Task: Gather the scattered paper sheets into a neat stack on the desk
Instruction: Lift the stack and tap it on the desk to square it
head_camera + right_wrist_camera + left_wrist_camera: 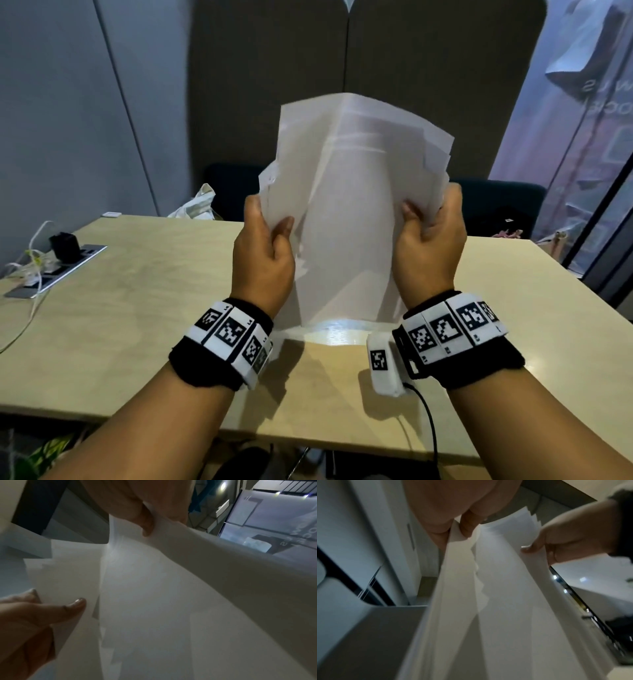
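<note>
Left hand (pixel 263 245) and right hand (pixel 428 240) each grip uneven paper sheets (pixel 349 212) upright, bottom edge on wooden table (pixel 137 308), grey-walled office

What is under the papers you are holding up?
The paper sheets, gripped by the left hand and right hand, stand with their bottom edge on the wooden desk. The chairs behind are partly hidden.
</note>
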Motion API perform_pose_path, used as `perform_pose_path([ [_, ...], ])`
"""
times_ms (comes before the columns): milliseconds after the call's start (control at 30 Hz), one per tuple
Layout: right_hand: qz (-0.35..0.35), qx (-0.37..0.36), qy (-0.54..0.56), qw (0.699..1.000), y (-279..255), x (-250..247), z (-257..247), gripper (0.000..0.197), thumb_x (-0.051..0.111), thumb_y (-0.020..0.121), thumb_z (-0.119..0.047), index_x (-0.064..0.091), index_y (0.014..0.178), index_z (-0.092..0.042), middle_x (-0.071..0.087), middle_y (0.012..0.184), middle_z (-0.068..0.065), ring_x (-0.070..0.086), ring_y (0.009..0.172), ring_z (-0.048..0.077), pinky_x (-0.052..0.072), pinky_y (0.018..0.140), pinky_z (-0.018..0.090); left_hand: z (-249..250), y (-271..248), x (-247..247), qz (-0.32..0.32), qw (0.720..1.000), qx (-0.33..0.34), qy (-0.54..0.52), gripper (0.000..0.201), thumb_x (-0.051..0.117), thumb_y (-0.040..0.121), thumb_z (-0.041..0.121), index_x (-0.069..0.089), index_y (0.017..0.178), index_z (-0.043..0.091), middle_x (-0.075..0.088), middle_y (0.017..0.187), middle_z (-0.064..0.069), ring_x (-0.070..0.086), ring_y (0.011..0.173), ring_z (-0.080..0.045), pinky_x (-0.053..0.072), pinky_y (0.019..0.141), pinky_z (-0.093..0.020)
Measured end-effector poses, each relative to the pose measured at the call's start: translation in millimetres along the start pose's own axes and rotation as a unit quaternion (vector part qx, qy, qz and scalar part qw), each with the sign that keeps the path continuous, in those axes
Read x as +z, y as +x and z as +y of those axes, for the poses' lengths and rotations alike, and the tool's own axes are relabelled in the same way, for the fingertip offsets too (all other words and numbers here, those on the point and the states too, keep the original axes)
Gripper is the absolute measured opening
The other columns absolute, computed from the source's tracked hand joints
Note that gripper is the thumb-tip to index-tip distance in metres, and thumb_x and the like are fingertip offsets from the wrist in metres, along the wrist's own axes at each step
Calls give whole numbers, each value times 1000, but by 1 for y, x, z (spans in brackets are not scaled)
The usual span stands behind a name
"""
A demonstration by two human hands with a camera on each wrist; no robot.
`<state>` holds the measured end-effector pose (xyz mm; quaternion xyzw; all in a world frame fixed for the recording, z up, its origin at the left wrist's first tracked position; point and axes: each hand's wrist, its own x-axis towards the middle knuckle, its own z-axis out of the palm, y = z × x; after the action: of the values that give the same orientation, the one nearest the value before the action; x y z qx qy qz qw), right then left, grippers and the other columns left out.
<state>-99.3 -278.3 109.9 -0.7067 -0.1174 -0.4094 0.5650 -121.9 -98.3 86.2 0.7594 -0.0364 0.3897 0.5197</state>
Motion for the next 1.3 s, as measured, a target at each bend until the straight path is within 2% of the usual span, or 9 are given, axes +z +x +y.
perform_pose_path([
  [167,-70,65,3,995,-4,3,6,23,50,95,-5,43,110,-21,53,94,-13,54,83,-1,42,62,-1,-1,-2,-2,-20,999,-31,-7,46,57,93,13,37,134,17,52,109,15,54,99,-5,44,80,-12],
  [300,-91,90,7,992,-7,0,9,37,49,94,-2,38,124,-22,50,96,-18,54,86,-3,42,59,-2,-10,-8,-4,-37,997,-68,-31,48,64,88,10,37,122,30,51,103,25,52,102,-6,43,87,-21],
  [400,-60,48,22,997,-6,-1,1,71,55,88,3,24,141,-32,48,127,-16,53,113,0,47,88,6,-12,-8,-4,-31,996,-67,-42,49,65,87,10,35,116,35,48,101,31,54,100,-3,44,90,-23],
  [467,-45,-24,9,999,-2,-1,-4,86,59,86,3,14,147,-37,28,144,-26,35,131,-10,32,103,2,-13,-8,-4,-25,996,-67,-56,49,66,86,11,37,117,35,51,104,29,56,99,6,45,91,-20],
  [533,-48,-55,-6,997,4,0,-7,79,59,90,-4,18,147,-40,26,129,-32,27,115,-31,26,91,-9,-15,-8,-3,-12,995,-63,-71,50,68,84,13,38,118,34,53,106,28,55,98,15,45,88,-12],
  [700,-45,-54,-68,995,9,1,0,32,67,88,-29,63,119,-27,34,120,-3,32,106,-20,28,87,-9,-18,-12,-5,4,993,-60,-99,57,72,82,16,34,121,32,52,109,27,55,99,16,46,80,0],
  [867,-37,-43,-71,996,3,0,2,32,74,81,-29,60,110,-20,38,120,0,36,102,-16,30,80,-10,-19,-15,-6,2,993,-57,-99,60,75,79,17,35,121,30,53,113,23,55,111,1,49,91,-18],
  [1000,-44,-33,-58,997,1,-2,2,50,74,81,-28,49,123,-36,33,126,-2,35,104,-18,34,78,-10,-18,-16,-5,4,991,-63,-115,54,75,79,18,38,116,33,57,111,21,58,109,0,52,93,-27],
  [1300,-26,-31,-46,998,0,-7,9,45,75,80,-25,56,121,-23,36,120,-4,39,104,-14,35,83,-7,-23,-19,-5,-6,989,-69,-130,45,74,78,23,42,102,43,60,109,17,61,105,-4,54,95,-36],
])
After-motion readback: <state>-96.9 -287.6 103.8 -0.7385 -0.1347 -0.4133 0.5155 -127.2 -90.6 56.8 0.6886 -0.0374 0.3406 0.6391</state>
